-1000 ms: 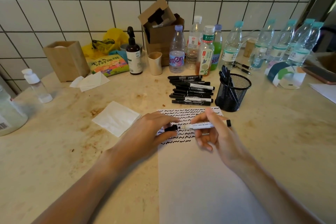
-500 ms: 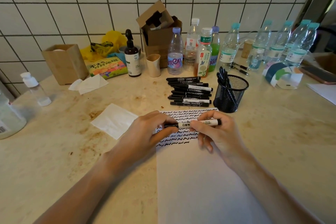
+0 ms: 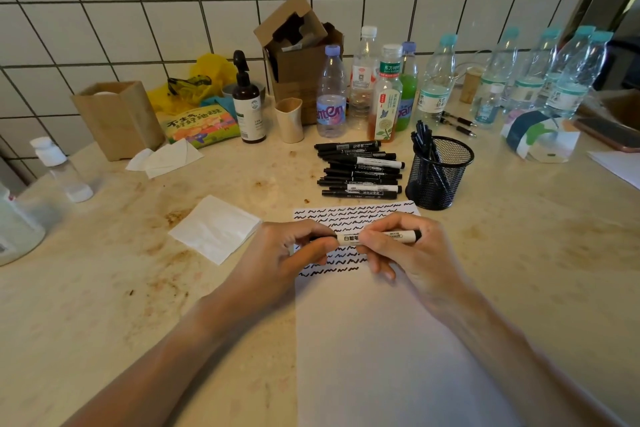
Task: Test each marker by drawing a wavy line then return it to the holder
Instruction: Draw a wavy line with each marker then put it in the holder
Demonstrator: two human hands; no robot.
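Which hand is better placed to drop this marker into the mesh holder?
Right hand: it grips the marker by its barrel, and the mesh holder stands on its side.

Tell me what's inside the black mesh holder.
The black mesh holder has several black markers standing in it, tops leaning left above the rim. Their lower ends show dimly through the mesh; an exact count can't be made.
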